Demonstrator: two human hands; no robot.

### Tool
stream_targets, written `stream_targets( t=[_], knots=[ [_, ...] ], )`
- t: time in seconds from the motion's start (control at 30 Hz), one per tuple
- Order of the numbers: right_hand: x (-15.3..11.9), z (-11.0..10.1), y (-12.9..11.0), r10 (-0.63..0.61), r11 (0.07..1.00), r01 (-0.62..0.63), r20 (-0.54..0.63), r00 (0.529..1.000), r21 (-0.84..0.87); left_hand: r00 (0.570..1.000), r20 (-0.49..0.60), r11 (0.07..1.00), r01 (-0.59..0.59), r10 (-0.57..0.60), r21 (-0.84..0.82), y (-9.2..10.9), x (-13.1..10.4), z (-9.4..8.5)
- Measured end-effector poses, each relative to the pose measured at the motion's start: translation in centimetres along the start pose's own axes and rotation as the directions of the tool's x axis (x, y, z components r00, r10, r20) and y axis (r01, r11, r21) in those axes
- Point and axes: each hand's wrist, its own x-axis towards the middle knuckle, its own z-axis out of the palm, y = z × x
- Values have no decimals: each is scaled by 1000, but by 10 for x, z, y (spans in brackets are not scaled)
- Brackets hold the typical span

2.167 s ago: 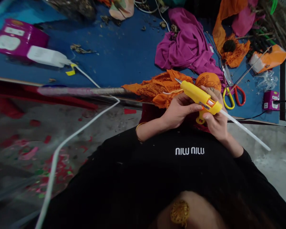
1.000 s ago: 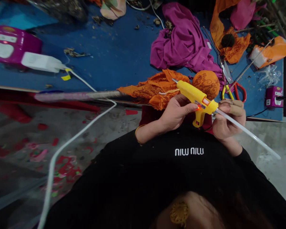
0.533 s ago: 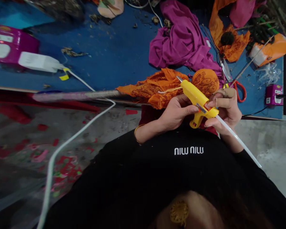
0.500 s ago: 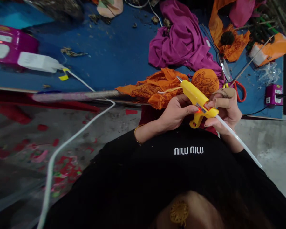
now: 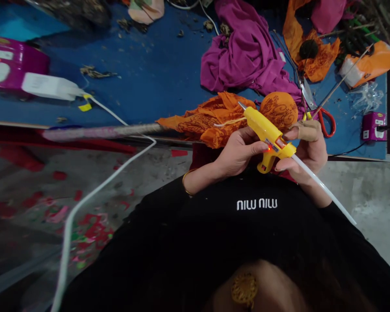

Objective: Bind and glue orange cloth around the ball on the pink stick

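A yellow hot glue gun (image 5: 264,126) is tilted, its metal nozzle pointing up and left, and a red light glows on its side. A long white glue stick (image 5: 325,189) sticks out of its rear. My left hand (image 5: 235,151) grips the gun's body, thumb beside the light. My right hand (image 5: 312,145), with coverings on some fingers, is curled around the gun's rear end, its thumb below it. Behind the gun lies an orange patterned cloth bundle (image 5: 201,117) on a long wrapped stick (image 5: 117,131). A round orange cloth-covered ball (image 5: 278,109) is beside it.
Purple cloth (image 5: 243,56) lies crumpled on the blue table (image 5: 156,60). Red-handled scissors (image 5: 326,123) are near my right hand. A purple power box (image 5: 16,63) with a white plug and cable (image 5: 110,158) stands left; a smaller purple box (image 5: 374,125) stands right.
My right fingers have lifted slightly off the top of the glue gun's rear. The glue gun stays in my left hand. The view has shifted a little.
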Motion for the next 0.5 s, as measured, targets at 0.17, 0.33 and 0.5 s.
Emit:
stream_targets(
  t=[0.17,0.33,0.5],
  knots=[
    [-3,0,6,19,1000,-20,-72,997,-16,999,-37,1000,-2,2,-18,0,-1,0],
    [-8,-9,9,-207,978,204,-63,976,-52,999,-46,1000,-2,3,7,-2,0,-5],
    [-9,-4,3,-247,964,223,-171,954,-148,998,-59,1000,-15,16,23,-2,0,-5]
  ],
)
